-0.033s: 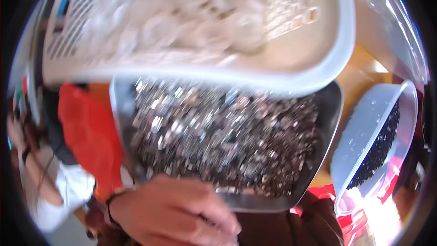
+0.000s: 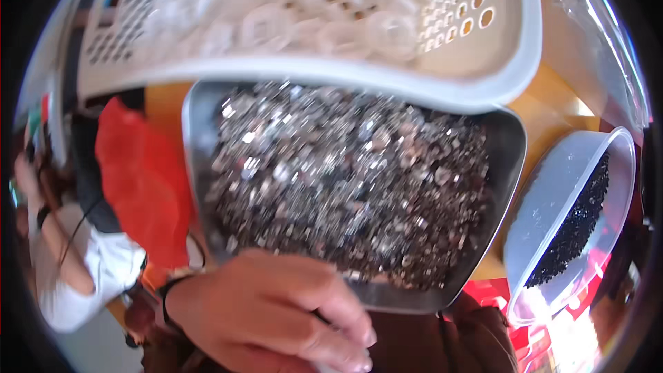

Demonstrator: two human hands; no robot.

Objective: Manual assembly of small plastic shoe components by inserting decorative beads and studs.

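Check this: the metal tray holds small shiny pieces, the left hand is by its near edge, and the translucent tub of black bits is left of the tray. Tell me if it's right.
Not quite: the head view shows the translucent tub of black bits right of the metal tray, not left. The small shiny pieces and the left hand are as stated.

On the bench (image 2: 550,93), the tray (image 2: 397,297) is lying before you toward the near edge, with loose pieces (image 2: 345,179) filling it. Behind it, the basket (image 2: 449,90) is holding other pieces (image 2: 269,27), its near rim overlapping the tray's far rim in your view. Toward the right edge, beside the tray, the tub (image 2: 549,190) is containing grains (image 2: 574,235). Your left hand (image 2: 269,307) is covering part of the tray's near rim.
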